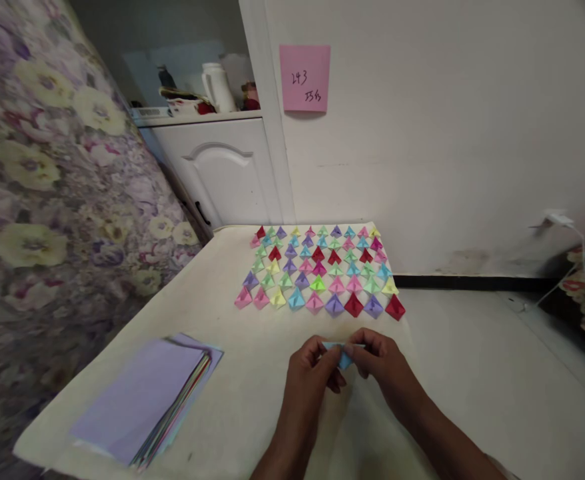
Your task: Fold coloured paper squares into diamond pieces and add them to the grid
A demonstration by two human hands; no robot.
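My left hand (312,370) and my right hand (380,363) meet over the near part of a cream table (212,313). Both pinch a small folded piece of light blue paper (343,355) between their fingertips, just above the tabletop. Beyond the hands, several small folded paper shapes (320,273) in pink, red, green, blue, purple and yellow stand in neat rows. A stack of coloured paper sheets (147,397), lilac on top, lies at the near left of the table.
A flower-patterned fabric surface (47,200) rises along the left. A white wall carries a pink sticky note (304,77). A white cabinet (217,167) with a jug and clutter stands behind. White floor (497,373) lies to the right, with a charger cable (567,233).
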